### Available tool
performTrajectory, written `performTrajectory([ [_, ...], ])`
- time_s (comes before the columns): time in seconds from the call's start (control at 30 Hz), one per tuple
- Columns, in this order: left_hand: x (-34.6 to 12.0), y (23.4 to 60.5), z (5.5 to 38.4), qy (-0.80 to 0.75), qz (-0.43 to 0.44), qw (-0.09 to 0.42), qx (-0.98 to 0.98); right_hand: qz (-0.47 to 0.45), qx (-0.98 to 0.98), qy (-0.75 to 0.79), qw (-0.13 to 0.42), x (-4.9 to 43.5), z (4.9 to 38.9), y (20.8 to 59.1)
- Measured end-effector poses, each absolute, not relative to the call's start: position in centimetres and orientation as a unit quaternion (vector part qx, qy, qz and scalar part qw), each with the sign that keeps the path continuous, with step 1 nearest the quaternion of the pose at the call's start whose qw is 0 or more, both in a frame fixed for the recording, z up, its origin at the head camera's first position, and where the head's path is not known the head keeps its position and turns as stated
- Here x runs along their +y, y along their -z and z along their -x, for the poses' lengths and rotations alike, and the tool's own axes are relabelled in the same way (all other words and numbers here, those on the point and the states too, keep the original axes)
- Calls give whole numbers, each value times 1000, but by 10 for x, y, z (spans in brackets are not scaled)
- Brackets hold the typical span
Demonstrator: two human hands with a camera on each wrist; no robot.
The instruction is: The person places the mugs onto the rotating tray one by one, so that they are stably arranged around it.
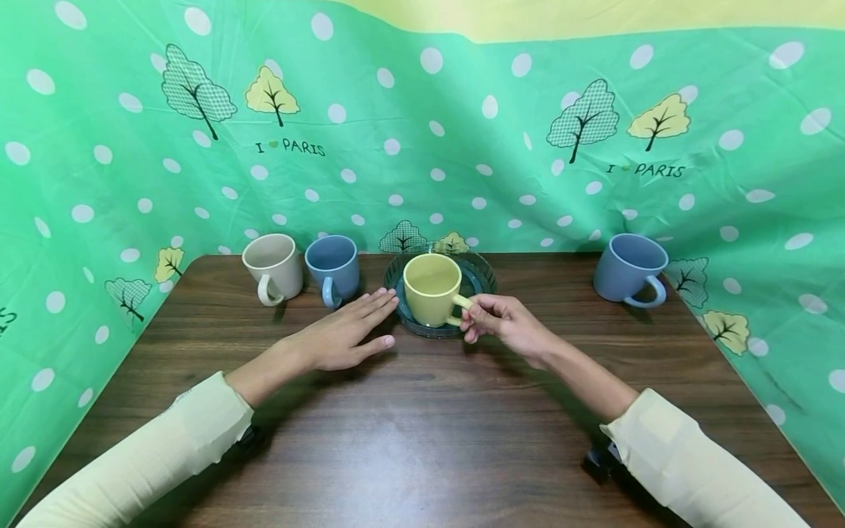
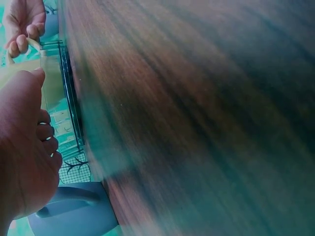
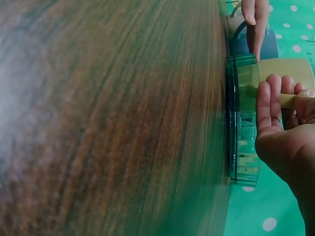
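A yellow mug (image 1: 432, 293) stands upright within a clear glass dish (image 1: 485, 275) at the back middle of the table. My right hand (image 1: 505, 324) pinches the mug's handle, which points right; the right wrist view shows the fingers around the handle (image 3: 287, 101). My left hand (image 1: 346, 334) is stretched out flat with straight fingers, its fingertips at the left rim of the dish. Whether they touch the rim I cannot tell. Behind the left hand stands a blue mug (image 1: 332, 268), also seen below that hand in the left wrist view.
A white mug (image 1: 273, 268) stands left of the blue mug. Another blue mug (image 1: 630, 269) is at the back right, handle toward the right. The dark wooden table (image 1: 396, 440) is bordered by a green dotted cloth (image 1: 409, 95) at its back and sides.
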State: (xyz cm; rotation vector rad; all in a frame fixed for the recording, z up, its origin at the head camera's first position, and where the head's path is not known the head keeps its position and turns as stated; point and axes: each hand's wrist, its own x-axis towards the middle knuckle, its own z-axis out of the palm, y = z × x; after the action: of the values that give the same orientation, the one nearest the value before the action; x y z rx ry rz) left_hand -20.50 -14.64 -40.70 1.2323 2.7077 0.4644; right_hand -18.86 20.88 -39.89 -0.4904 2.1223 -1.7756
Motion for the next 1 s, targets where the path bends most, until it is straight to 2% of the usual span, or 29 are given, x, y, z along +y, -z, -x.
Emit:
performTrajectory([
  [0.63,-147,407,206,-155,-407,71,897,194,752,599,194,209,193,396],
  [1.0,-144,408,206,-143,-401,49,904,183,756,596,197,212,192,389],
])
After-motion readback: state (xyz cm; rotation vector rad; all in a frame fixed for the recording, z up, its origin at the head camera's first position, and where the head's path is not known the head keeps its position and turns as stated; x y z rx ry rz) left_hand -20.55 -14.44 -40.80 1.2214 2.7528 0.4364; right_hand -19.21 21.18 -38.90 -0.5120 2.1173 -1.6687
